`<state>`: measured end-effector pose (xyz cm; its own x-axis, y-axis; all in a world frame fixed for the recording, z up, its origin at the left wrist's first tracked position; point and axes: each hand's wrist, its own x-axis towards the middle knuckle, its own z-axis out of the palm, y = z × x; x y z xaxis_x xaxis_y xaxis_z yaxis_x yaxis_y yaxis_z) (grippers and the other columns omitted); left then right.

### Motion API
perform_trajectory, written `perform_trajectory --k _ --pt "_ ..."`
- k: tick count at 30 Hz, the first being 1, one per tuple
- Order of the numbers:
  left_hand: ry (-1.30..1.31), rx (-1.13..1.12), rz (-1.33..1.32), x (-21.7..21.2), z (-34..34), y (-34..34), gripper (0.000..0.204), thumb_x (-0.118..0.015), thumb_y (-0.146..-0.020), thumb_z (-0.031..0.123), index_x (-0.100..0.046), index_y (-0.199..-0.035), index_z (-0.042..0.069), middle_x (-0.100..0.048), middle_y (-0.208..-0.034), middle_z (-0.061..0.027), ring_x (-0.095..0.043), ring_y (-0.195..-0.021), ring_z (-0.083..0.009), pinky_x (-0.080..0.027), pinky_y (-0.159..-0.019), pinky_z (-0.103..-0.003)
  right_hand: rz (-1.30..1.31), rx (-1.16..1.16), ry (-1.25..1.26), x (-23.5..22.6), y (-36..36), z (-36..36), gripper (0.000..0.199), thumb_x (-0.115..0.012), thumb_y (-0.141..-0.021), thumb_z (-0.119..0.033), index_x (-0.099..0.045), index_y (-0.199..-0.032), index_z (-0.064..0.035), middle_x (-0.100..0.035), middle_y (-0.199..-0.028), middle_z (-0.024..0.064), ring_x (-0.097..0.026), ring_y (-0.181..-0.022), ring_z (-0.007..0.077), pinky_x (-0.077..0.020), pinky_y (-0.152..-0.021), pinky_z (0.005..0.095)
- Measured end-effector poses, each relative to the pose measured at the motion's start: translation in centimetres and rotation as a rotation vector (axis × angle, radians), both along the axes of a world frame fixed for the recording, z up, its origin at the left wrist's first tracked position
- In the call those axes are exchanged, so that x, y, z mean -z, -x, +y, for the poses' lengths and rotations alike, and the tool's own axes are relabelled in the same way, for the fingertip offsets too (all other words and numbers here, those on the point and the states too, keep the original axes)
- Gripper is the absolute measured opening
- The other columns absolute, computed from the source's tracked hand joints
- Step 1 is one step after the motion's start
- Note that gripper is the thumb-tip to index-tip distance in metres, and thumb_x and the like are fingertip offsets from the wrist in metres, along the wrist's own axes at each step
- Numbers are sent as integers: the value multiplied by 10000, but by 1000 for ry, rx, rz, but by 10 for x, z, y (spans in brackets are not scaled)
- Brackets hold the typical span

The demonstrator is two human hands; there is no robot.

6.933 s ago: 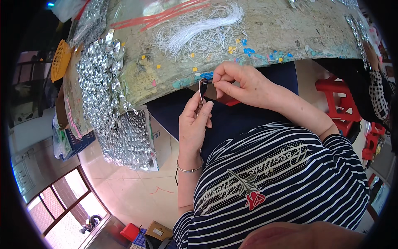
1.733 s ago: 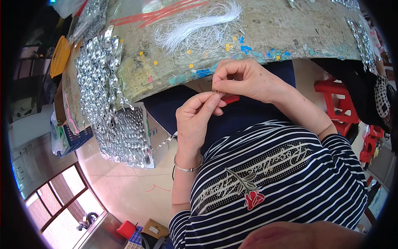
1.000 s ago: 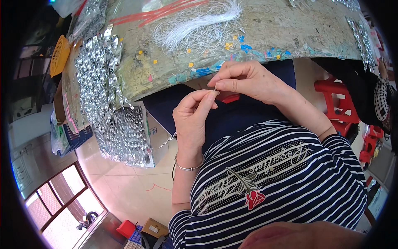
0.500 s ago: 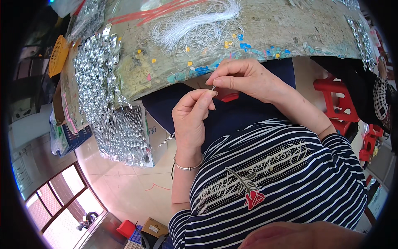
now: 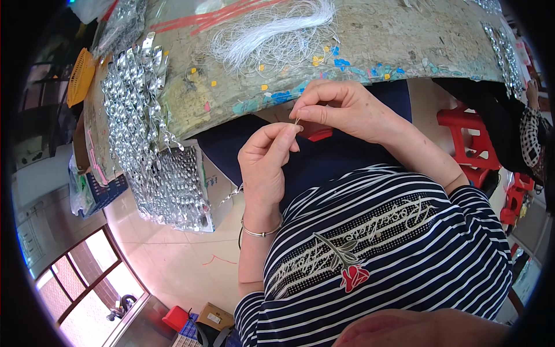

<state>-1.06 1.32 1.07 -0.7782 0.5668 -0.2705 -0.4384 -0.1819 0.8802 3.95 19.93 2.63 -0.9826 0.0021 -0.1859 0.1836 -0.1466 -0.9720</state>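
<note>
In front of my lap, just off the table's edge, my left hand (image 5: 267,156) pinches a thin pale strand (image 5: 297,121) between thumb and forefinger. My right hand (image 5: 346,111) closes its thumb and fingertips on the same strand, right above the left fingertips. Whether it is thread or wire is too small to tell. Beside my left wrist a twisted silver strip (image 5: 232,194) hangs partly hidden behind the arm. On the worn table (image 5: 399,43) lies a tangled bundle of white thread (image 5: 277,34).
Many twisted silver strips (image 5: 136,98) hang over the table's left edge. Red strips (image 5: 217,16) lie behind the thread. A yellow basket (image 5: 81,78) is at far left. Red stools (image 5: 468,139) and another person's checked sleeve (image 5: 530,136) are at right.
Both hands keep their pinch on the strand. The left hand has shifted very slightly left; little else differs.
</note>
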Motion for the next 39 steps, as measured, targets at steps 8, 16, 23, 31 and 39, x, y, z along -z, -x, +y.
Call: perform_trajectory --k 8,16,23,31,39 --pt "43 -16 28 -4 2 -1 114 -626 -890 61 -675 -939 -30 -560 -669 7 -340 -508 -12 -215 -461 -185 28 -4 -27 -3 -1 0 143 -621 -921 -114 -695 -965 0 -613 -898 21 -619 -824 82 -511 -729 214" --pt "47 -3 0 -4 1 -1 110 -628 -895 70 -677 -935 -20 -567 -676 4 -369 -510 -12 -236 -454 -179 13 -36 -133 -4 0 -1 140 -608 -935 -137 -655 -918 -6 -583 -884 14 -590 -815 83 -498 -746 222" --pt "78 -40 39 -4 3 -2 101 -637 -894 80 -682 -933 -2 -586 -696 0 -449 -547 -28 -298 -466 -167 27 -26 -167 -1 0 -1 139 -598 -942 -142 -645 -905 -17 -576 -873 12 -554 -806 81 -463 -758 229" --pt "150 -49 140 -5 1 0 94 -639 -891 70 -684 -940 3 -591 -709 10 -436 -559 -14 -299 -484 -155 -3 -30 -2 3 0 0 180 -556 -962 -128 -661 -1019 6 -586 -898 7 -607 -860 83 -509 -795 230" --pt "147 -16 122 -4 0 -1 87 -639 -891 69 -685 -937 11 -600 -719 4 -440 -566 -12 -307 -497 -152 -26 -45 -7 3 0 -2 128 -613 -923 -106 -663 -991 -10 -602 -908 19 -612 -815 92 -520 -781 241"
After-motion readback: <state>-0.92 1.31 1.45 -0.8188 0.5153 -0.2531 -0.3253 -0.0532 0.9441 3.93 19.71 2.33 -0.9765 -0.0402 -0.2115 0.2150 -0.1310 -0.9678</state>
